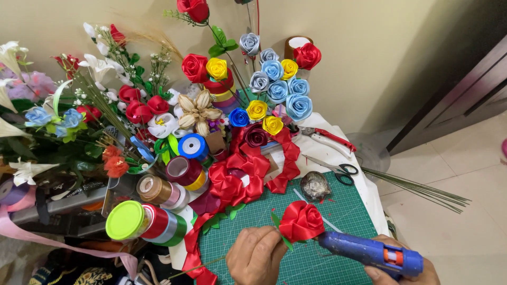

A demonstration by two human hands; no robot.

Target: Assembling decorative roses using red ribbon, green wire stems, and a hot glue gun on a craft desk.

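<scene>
My left hand (257, 257) pinches the green stem just under a red ribbon rose (301, 221), holding it above the green cutting mat (338, 211). My right hand (401, 273) grips a blue glue gun (372, 253) with an orange trigger. The gun's nozzle points left and touches the base of the rose. A small green leaf sticks out below the flower by my left fingers.
Rolls of ribbon (158, 216) lie at the left of the mat, with a red ribbon wreath (237, 177) behind. Ribbon roses in blue, yellow and red (274, 84) stand at the back. Scissors (343, 171), red pruners (327, 138) and green wire stems (422, 190) lie at the right.
</scene>
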